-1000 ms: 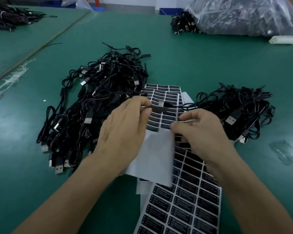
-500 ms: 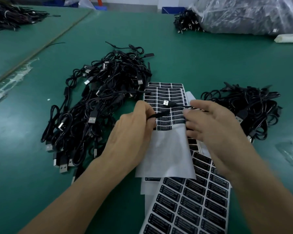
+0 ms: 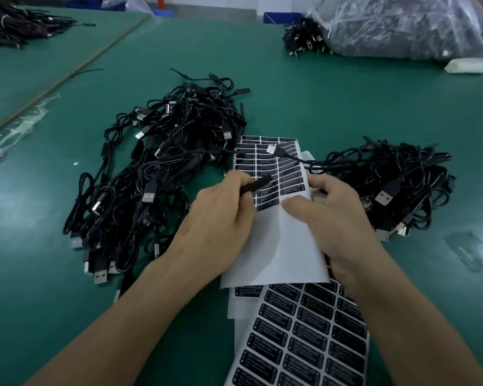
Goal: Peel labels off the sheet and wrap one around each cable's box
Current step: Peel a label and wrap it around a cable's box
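Closest to you lies a full label sheet. On top of it sits a half-used sheet. Your left hand pinches a cable's small black box over that sheet. Your right hand curls at the sheet's edge, thumb on the paper; you cannot tell what it pinches. A left pile and a right pile of cables lie on the green table. Far off, a clear bag holds more cables.
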A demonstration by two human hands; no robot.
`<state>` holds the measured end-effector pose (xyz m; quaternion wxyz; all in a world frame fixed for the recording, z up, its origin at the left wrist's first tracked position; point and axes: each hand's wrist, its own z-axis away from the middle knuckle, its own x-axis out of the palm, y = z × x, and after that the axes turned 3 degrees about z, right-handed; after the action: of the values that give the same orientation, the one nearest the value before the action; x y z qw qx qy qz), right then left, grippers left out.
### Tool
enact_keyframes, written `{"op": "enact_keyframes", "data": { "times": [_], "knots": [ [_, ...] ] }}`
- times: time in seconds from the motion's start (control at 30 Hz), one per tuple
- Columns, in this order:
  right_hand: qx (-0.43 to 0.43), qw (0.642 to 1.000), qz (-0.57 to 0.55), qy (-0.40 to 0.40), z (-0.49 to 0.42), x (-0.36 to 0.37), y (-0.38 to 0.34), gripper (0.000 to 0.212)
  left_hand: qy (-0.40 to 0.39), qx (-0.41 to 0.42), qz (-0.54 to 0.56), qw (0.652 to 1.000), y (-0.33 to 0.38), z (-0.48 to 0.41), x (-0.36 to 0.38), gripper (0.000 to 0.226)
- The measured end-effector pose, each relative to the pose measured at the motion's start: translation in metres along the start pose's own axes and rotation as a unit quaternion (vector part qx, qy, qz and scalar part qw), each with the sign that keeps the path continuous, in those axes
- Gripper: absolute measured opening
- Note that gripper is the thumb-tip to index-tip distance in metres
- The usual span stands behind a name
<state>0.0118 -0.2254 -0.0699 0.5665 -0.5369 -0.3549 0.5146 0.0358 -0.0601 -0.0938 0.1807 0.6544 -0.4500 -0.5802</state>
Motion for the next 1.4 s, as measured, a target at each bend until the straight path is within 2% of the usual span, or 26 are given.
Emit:
{"op": "enact_keyframes", "data": {
  "times": [0.2, 0.4, 0.57, 0.73, 1.03, 1.13, 1.23, 1.4],
  "knots": [
    [0.038, 0.999, -0.038, -0.009, -0.003, -0.004, -0.001, 0.029, -0.015, -0.017, 0.069, 0.997, 0.015, 0.0, -0.004, 0.008],
    [0.051, 0.998, -0.032, -0.034, -0.003, -0.005, -0.001, 0.035, -0.011, -0.043, 0.052, 0.998, 0.024, 0.0, -0.003, 0.03],
    [0.043, 0.998, -0.03, -0.031, -0.003, -0.004, 0.0, 0.023, 0.012, -0.038, 0.065, 0.997, 0.022, -0.001, -0.001, 0.036],
    [0.04, 0.998, -0.016, -0.042, -0.001, -0.001, 0.0, 0.023, 0.034, -0.024, 0.092, 0.995, 0.016, -0.001, 0.002, 0.052],
    [0.027, 0.998, 0.006, -0.058, 0.001, 0.0, -0.001, 0.017, 0.067, -0.023, 0.064, 0.995, 0.014, -0.006, 0.001, 0.042],
    [0.029, 0.998, 0.002, -0.059, 0.001, 0.0, 0.0, 0.022, 0.057, -0.021, 0.066, 0.996, 0.013, -0.006, 0.0, 0.044],
    [0.04, 0.998, -0.002, -0.054, 0.001, -0.001, 0.0, 0.036, 0.047, -0.022, 0.077, 0.996, 0.01, -0.005, 0.001, 0.049],
    [0.035, 0.998, 0.013, -0.05, 0.001, 0.0, 0.0, 0.039, 0.047, -0.032, 0.091, 0.994, 0.01, -0.005, 0.001, 0.05]
  ]
}}
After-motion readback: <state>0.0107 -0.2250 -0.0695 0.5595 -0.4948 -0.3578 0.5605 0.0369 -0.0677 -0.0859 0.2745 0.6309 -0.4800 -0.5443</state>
